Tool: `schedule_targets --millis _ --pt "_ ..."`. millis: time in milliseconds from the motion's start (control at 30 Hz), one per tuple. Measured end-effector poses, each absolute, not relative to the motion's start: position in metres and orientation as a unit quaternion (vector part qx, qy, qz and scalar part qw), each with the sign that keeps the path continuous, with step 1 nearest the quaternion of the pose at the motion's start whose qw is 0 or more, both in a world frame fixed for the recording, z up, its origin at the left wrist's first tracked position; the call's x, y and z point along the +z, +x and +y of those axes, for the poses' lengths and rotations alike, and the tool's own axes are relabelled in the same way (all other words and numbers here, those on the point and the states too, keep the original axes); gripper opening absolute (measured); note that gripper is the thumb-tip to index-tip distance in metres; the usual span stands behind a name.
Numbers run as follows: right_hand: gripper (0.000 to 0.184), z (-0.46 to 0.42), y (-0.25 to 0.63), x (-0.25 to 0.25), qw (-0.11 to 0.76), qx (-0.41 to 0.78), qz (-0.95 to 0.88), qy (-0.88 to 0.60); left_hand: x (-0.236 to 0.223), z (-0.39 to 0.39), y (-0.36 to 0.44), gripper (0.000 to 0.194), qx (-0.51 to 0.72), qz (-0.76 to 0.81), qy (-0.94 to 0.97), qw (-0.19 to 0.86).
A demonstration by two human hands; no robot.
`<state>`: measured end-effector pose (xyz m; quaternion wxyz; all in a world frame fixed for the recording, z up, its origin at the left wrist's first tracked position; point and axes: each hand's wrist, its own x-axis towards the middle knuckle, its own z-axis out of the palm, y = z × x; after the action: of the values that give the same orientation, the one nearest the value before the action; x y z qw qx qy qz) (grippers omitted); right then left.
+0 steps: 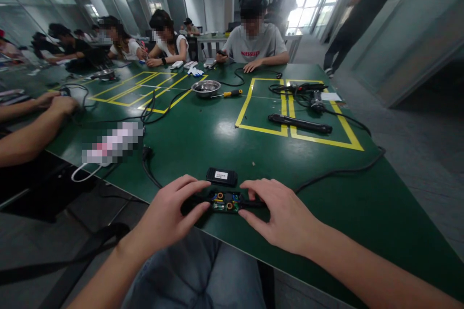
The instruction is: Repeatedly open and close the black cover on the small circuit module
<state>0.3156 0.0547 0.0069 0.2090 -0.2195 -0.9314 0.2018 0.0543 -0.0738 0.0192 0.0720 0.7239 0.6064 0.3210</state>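
Note:
An uncovered black plastic case with a circuit board (226,202) inside lies near the table's front edge. Two copper-wound coils and small parts show on the board, and a black cable leaves each end. My left hand (177,210) curves around the left end, thumb and fingers apart. At the other end my right hand (284,215) is spread the same way, its thumb close to the case corner. Whether the fingertips touch the case I cannot tell. Just behind it lies the black cover (222,176) with a white label.
Behind are a metal bowl (206,88), a yellow-black screwdriver (232,93) and a black bar-shaped tool (300,124). A soldering-type tool with cables (317,101) lies right. A blurred white-pink box (112,144) is left, near a co-worker's arms (39,125). Another person (253,43) sits opposite.

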Motion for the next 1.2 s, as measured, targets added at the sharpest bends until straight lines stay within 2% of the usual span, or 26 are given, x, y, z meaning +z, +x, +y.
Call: schedule_targets --millis 133,300,400,533,667,1200 --pt "0.024 0.057 0.314 0.004 0.203 0.207 -0.934 -0.211 0.016 -0.074 0.052 0.031 0.277 0.602 0.745 0.078" --pt "0.024 0.060 0.315 0.000 0.226 0.218 -0.930 -0.190 0.019 -0.064 0.046 0.024 0.246 0.586 0.765 0.104" --pt "0.023 0.058 0.318 0.004 0.243 0.219 -0.927 -0.184 0.025 -0.065 0.045 0.027 0.264 0.582 0.763 0.097" --pt "0.005 0.058 0.320 0.011 0.246 0.237 -0.922 -0.182 0.030 -0.070 0.045 0.016 0.286 0.585 0.746 0.140" --pt "0.010 0.059 0.320 0.012 0.251 0.233 -0.924 -0.169 0.031 -0.067 0.041 0.017 0.295 0.570 0.752 0.150" --pt "0.013 0.054 0.320 0.010 0.256 0.202 -0.929 -0.178 0.029 -0.052 0.030 0.019 0.265 0.543 0.786 0.129"
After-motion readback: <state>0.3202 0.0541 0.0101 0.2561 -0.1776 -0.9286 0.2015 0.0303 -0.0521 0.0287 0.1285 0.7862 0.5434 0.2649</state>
